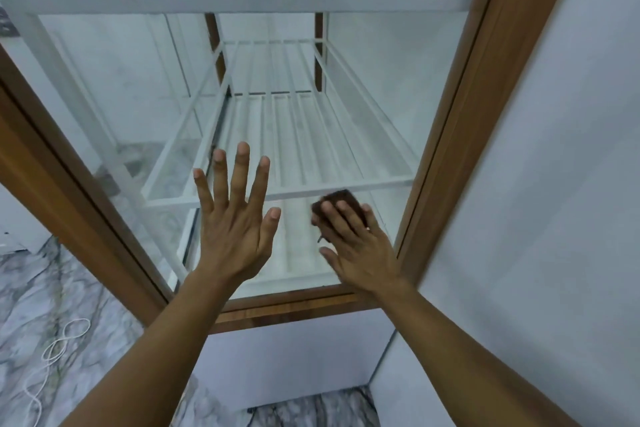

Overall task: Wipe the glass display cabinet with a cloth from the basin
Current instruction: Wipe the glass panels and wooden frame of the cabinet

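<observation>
Glass fills most of the frame: the front pane [363, 62] of the display cabinet [460, 135], which is edged with brown wooden strips that run from the lower left and lower centre up towards the top right. A plain white wall [554, 184] takes up the right side of the picture, just beside the cabinet's right post. Grey-veined marble floor [69, 305] shows in the lower left and again in a small patch at the bottom centre. Behind the pane are white slatted racks, an upper rack [235, 0] across the top of the frame and a lower rack [311, 149] in the middle. Below the bottom wooden strip is the cabinet's white base [294, 357]. Two bare forearms reach up from the bottom corners. The left hand [235, 229], centre of the frame, lies palm-forward against the pane with its fingers straight and spread wide, holding nothing. The right hand [360, 250], just right of it and near the right post, presses flat on the glass with its fingers laid straight and close together over the cloth [341, 199], a dark brown wad that shows beyond the fingertips, low on the pane. A thin white cord [59, 347] lies looped on the floor at the lower left.
</observation>
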`<state>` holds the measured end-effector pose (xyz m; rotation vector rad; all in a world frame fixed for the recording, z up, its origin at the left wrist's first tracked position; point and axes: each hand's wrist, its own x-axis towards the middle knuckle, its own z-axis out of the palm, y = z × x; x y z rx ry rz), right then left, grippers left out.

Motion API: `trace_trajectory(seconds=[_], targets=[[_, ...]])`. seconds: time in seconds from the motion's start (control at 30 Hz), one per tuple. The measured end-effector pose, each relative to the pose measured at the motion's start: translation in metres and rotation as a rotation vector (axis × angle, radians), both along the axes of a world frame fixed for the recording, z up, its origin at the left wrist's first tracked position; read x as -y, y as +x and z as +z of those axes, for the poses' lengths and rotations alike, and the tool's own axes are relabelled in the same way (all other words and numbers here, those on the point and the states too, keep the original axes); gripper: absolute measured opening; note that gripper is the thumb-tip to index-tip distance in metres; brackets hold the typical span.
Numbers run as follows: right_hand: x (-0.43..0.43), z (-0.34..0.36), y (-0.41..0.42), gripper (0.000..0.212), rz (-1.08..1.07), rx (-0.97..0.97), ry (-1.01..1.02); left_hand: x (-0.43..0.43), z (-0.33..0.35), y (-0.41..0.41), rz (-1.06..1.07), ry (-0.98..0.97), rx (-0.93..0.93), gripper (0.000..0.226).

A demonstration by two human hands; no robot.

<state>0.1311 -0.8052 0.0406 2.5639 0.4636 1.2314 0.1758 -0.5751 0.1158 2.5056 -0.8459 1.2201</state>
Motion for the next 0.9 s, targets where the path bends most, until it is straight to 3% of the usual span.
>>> trace_trajectory(seconds=[0.13, 0.27, 0.37, 0.5, 0.57, 0.6, 0.67, 0.73, 0.83, 0.9], targets=[[0.026, 0.021, -0.012, 0.074, -0.262, 0.081, 0.441, -0.006, -0.029, -0.009, -0.009, 0.073, -0.059, 0.062], [-0.019, 0.043, 0.014, 0.081, -0.013, 0.09, 0.226, 0.016, -0.041, -0.003, -0.005, 0.005, -0.015, 0.063], [-0.016, 0.014, 0.02, 0.073, -0.004, 0.147, 0.153, 0.023, -0.047, 0.003, -0.034, -0.074, 0.027, 0.061], [0.016, -0.037, 0.016, 0.061, -0.175, 0.35, 0.591, 0.005, -0.1, -0.004, -0.136, -0.098, 0.061, 0.059], [-0.002, -0.03, 0.031, 0.058, -0.085, 0.46, 0.689, -0.001, -0.13, 0.002, -0.098, -0.065, 0.108, 0.06], [-0.02, -0.028, 0.038, 0.057, 0.016, 0.464, 0.606, -0.001, -0.142, 0.006, -0.081, -0.061, 0.134, 0.06], [-0.056, -0.05, 0.042, 0.058, 0.172, 0.382, 0.232, 0.0, -0.166, 0.01, -0.057, -0.094, 0.177, 0.06], [-0.056, -0.102, 0.035, 0.063, 0.186, 0.322, 0.077, 0.001, -0.194, 0.008, -0.043, -0.125, 0.2, 0.061], [0.004, -0.16, 0.026, 0.064, -0.006, 0.416, 0.347, -0.002, -0.237, 0.008, -0.035, -0.125, 0.211, 0.06], [0.019, -0.152, 0.024, 0.063, -0.125, 0.483, 0.551, -0.003, -0.255, 0.01, -0.022, -0.113, 0.235, 0.06]])
